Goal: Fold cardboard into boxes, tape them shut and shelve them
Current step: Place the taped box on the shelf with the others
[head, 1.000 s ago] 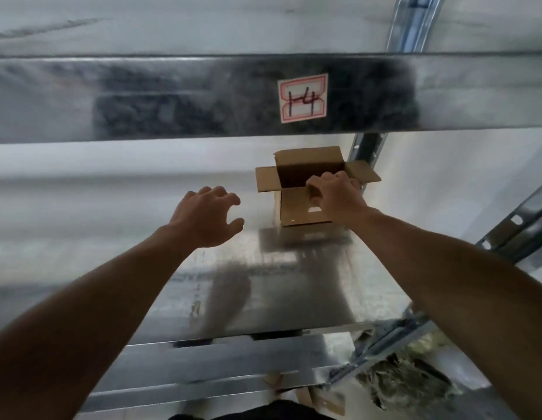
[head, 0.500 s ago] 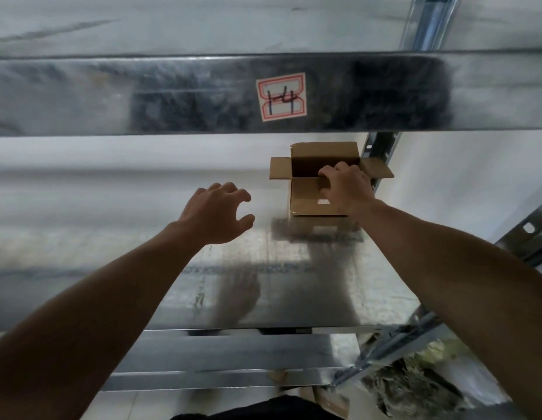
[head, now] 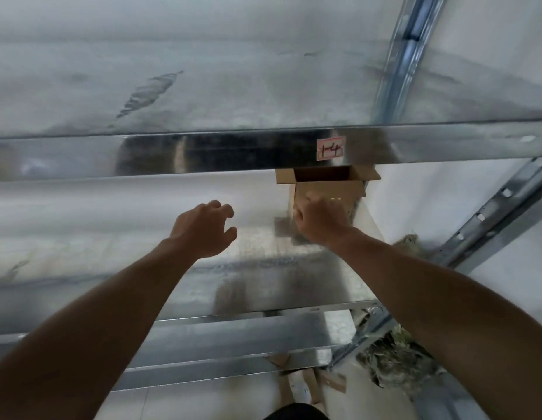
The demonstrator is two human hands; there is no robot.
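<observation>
A small brown cardboard box point(head: 327, 187) stands with its top flaps open at the back right of the metal shelf point(head: 136, 237), partly tucked under the upper shelf's beam. My right hand point(head: 321, 219) is at the box's front, fingers curled on the hanging front flap and hiding the lower face. My left hand point(head: 204, 230) hovers over the shelf to the left of the box, fingers loosely curled, holding nothing and touching nothing.
The upper shelf beam point(head: 203, 154) carries a label point(head: 330, 148) reading 14 right above the box. A steel upright point(head: 409, 56) and a slanted brace point(head: 491, 213) bound the right side. Cardboard scraps point(head: 300, 386) and a debris pile point(head: 394, 362) lie on the floor below.
The box has gone further back and to the right on the shelf with my right hand on its front. My left hand stayed hovering beside it.
</observation>
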